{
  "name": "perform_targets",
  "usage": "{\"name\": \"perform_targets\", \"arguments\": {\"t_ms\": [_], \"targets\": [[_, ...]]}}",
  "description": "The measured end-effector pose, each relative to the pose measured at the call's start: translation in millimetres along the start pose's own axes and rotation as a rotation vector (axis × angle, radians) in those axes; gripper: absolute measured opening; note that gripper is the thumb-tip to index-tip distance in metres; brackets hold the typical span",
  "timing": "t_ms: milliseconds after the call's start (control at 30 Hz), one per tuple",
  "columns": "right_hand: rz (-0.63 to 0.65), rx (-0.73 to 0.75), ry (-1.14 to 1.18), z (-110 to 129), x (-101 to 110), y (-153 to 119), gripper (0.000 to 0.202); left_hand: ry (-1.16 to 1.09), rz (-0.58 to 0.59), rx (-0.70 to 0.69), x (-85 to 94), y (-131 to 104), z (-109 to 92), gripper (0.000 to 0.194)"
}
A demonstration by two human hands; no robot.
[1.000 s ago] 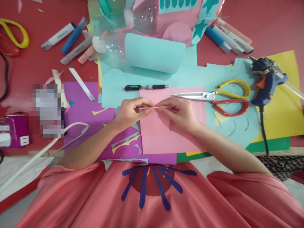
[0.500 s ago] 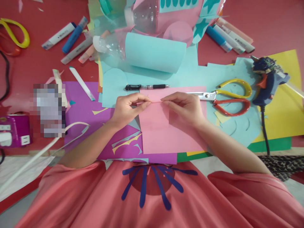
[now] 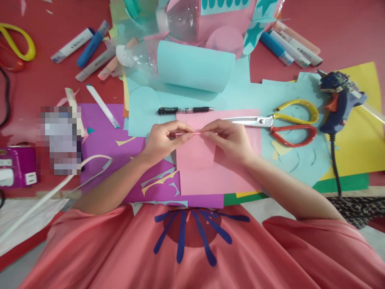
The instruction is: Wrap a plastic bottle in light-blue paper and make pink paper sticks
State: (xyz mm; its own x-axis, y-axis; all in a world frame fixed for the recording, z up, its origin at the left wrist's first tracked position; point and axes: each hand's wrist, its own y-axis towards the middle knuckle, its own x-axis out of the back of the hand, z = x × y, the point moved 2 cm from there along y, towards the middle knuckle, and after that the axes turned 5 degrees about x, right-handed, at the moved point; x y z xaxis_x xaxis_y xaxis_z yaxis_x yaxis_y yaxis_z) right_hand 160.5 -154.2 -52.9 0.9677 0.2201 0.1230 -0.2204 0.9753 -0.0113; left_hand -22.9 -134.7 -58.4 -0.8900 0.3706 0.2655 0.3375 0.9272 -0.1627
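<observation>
My left hand (image 3: 167, 138) and my right hand (image 3: 227, 138) meet fingertip to fingertip, both closed in a pinch on a thin pink paper piece (image 3: 197, 133) seen nearly edge-on. Beneath them lies a larger pink sheet (image 3: 222, 174). Just above the hands rests a black pen (image 3: 186, 110). Scissors (image 3: 264, 121) with one yellow and one red handle lie open at the right, their blade tips beside my right hand. Behind the pen a clear bottle wrapped in light blue paper (image 3: 195, 66) lies on its side.
A blue glue gun (image 3: 338, 112) lies at the right on yellow paper (image 3: 361, 152). Markers (image 3: 93, 44) are at the upper left, more (image 3: 282, 48) at the upper right. A purple power strip (image 3: 21, 166) and white cable (image 3: 57, 188) are at the left; purple paper (image 3: 105, 120) holds scraps.
The two hands have come closer together, my right hand moving left and slightly down. More of the scissor blades shows now.
</observation>
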Motion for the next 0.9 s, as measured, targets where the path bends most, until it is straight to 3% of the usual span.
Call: {"name": "perform_targets", "arguments": {"t_ms": [167,567,900], "targets": [[-0.038,0.002,-0.004,1.5,1.9,0.2,0.006,-0.019,0.071,0.013,2.3,0.9,-1.1,0.033],[-0.058,0.031,-0.002,2.2,2.4,1.0,0.008,-0.018,-0.015,0.017,1.9,0.3,-1.9,0.018],[-0.090,0.027,0.008,0.5,3.0,-0.1,0.011,0.028,-0.047,0.015,2.2,-2.2,-1.0,0.022]]}}
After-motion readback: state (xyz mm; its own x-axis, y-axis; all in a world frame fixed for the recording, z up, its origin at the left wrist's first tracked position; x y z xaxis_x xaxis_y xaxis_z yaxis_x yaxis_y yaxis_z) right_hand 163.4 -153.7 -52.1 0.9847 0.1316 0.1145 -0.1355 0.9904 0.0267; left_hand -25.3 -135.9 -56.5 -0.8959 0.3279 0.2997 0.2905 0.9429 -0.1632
